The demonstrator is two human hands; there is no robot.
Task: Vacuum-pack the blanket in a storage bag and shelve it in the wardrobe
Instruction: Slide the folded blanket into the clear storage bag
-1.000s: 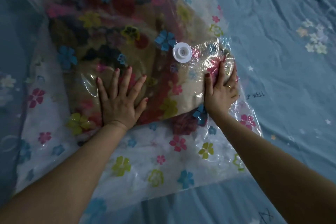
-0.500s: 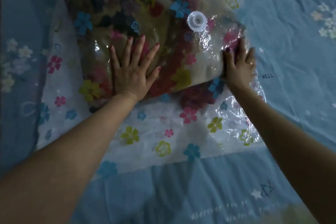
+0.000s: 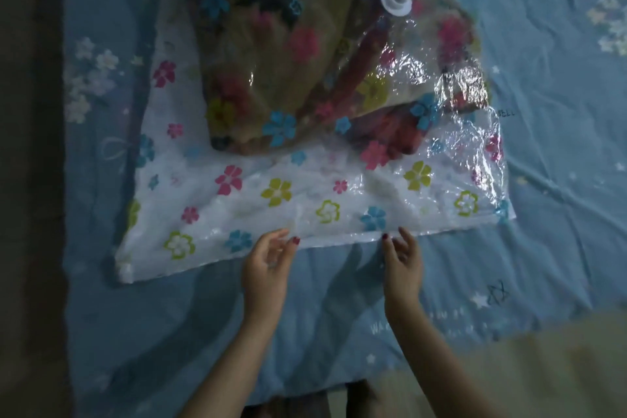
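Observation:
The clear flower-printed storage bag lies flat on the bed. The folded flowered blanket fills its far half, and the white round valve sits on top at the far right. Both hands are at the bag's near edge. My left hand has loosely curled fingers, with the thumb tip touching the edge. My right hand touches the same edge a little to the right with its thumb and fingertips. No firm pinch on the plastic shows.
A blue bedsheet with small flowers and stars lies under the bag. A dark strip runs down the left side past the bed. Pale fabric shows at the lower right.
Both hands have left the blanket bulge, where they pressed flat, and have drawn back to the bag's near edge. The view has pulled back too.

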